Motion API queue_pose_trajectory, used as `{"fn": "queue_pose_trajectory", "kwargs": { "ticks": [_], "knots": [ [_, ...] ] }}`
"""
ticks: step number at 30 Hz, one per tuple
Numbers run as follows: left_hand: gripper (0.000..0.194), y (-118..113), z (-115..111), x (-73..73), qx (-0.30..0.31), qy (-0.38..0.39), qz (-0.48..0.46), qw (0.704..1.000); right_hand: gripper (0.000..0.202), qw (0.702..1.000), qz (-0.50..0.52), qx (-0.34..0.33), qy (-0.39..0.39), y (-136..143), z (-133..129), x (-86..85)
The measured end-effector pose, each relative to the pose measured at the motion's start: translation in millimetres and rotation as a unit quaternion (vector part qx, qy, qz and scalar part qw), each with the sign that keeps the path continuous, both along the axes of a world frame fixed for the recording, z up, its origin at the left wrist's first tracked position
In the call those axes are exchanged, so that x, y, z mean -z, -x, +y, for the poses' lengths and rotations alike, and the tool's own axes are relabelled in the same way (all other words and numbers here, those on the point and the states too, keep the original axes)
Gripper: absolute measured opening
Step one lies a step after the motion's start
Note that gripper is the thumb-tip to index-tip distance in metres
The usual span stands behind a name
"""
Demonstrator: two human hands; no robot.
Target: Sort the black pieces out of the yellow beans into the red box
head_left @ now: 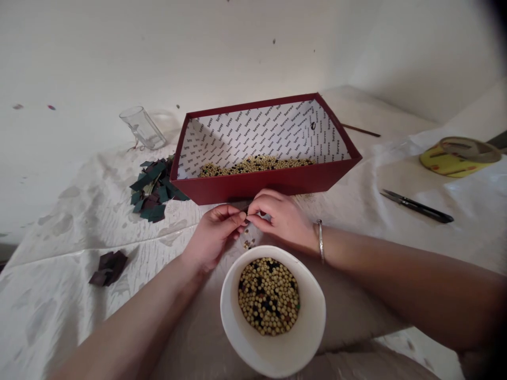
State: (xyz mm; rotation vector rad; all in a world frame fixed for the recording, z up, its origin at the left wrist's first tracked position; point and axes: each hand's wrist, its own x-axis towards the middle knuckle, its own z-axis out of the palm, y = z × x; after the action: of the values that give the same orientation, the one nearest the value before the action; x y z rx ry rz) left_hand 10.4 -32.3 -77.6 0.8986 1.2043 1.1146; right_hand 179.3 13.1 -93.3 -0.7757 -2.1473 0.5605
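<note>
My left hand point(216, 232) and my right hand point(279, 219) meet fingertip to fingertip in front of a red box point(261, 184). Both are pinched closed around something dark and small that I cannot make out. Inside the box, which has a white printed lining, lies a layer of yellow and black beads point(257, 164). A white bowl point(311, 311) holding more yellow and dark beads point(269, 295) stands just below my hands. Between the bowl and my fingers a few loose beads point(248, 244) rest on the cloth.
Dark green and brown scraps point(152, 184) are heaped left of the box, with brown pieces point(109, 268) nearer me. A glass point(144, 128) stands behind the heap. At right are black snips point(418, 206), a yellow tin point(455, 158) and a thin brown stick point(362, 130).
</note>
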Motion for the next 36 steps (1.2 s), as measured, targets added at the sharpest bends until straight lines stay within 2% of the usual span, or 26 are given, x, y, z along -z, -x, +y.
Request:
{"fn": "queue_pose_trajectory", "kwargs": {
  "ticks": [4,9,14,19,23,27,30,33,34,36],
  "knots": [
    [0.020,-0.6,-0.7,-0.9,-0.003,-0.003,0.011,1.000,0.011,1.000,0.005,0.029,0.005,0.2,0.9,1.3],
    [0.020,0.2,-0.2,0.6,-0.001,-0.002,0.004,1.000,0.009,1.000,-0.014,0.006,-0.011,1.1,-1.2,1.9],
    [0.020,0.6,0.5,1.1,-0.005,-0.001,0.001,1.000,0.009,0.999,-0.010,0.032,0.007,0.4,-0.7,0.6],
    [0.019,0.9,0.5,1.6,0.002,-0.004,-0.006,1.000,0.008,1.000,-0.027,0.010,-0.006,1.3,-3.5,0.2],
    [0.020,1.8,1.0,3.5,-0.007,0.003,-0.019,1.000,0.009,0.999,-0.013,0.029,0.015,-0.9,1.7,1.3],
    [0.023,2.5,2.2,4.5,-0.027,0.010,-0.042,0.999,0.011,0.997,0.057,0.039,0.023,-9.1,-4.1,-14.9],
    [0.025,2.2,2.9,4.0,-0.031,0.008,-0.051,0.998,0.011,0.995,0.091,-0.015,0.026,-16.8,-22.3,-37.9],
    [0.024,1.4,3.0,3.2,-0.033,0.012,-0.055,0.998,0.007,0.983,0.104,-0.149,0.020,-22.8,-35.1,-52.2],
    [0.024,1.2,3.1,3.2,-0.035,0.012,-0.055,0.998,0.005,0.980,0.108,-0.168,0.021,-24.0,-35.3,-52.6],
    [0.023,1.2,3.3,3.6,-0.036,0.006,-0.054,0.998,0.004,0.985,0.106,-0.136,0.031,-24.9,-29.7,-46.8]
  ]
}}
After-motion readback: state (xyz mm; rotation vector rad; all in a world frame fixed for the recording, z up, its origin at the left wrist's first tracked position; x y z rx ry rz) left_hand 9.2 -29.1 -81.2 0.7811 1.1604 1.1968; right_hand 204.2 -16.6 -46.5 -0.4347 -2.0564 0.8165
